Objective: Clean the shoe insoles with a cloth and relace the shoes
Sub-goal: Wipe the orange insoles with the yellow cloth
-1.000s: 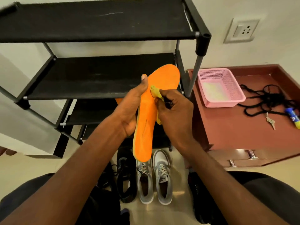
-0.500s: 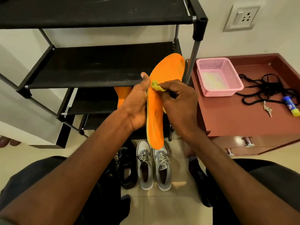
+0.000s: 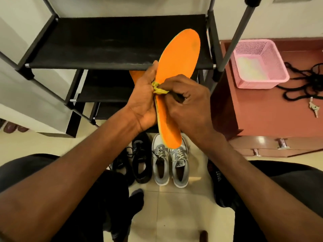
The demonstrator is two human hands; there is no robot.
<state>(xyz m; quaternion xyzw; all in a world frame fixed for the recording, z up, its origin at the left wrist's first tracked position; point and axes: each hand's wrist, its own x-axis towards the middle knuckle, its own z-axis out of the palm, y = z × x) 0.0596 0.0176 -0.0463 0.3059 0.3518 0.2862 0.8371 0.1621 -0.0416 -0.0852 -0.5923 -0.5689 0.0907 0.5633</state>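
The left hand (image 3: 142,102) is gripping a long orange foam insole (image 3: 178,67) along its left edge, thumb lying up the side, and is holding it nearly upright in front of a black fabric-shelved shoe rack with grey metal poles (image 3: 111,44). The right hand (image 3: 188,105) is curling its fingers around a small crumpled yellow cloth (image 3: 159,88) and is pressing it against the insole's face about halfway along, just beside the left thumb. The insole's toe end is pointing up toward the rack's shelf, while its heel end is hanging above a pair of grey and white laced sneakers (image 3: 170,163) that are sitting side by side on the pale tiled floor (image 3: 183,215). A pair of black shoes (image 3: 138,161) is lying just left of the sneakers. A second orange insole (image 3: 133,75) is peeking out behind the left hand on a lower shelf. To the right, a reddish-brown wooden cabinet (image 3: 262,116) is carrying a pink perforated plastic basket (image 3: 258,63), a tangle of black shoelaces (image 3: 304,82) and a small metal key (image 3: 313,107), the laces lying near the basket and the key just in front of the laces.
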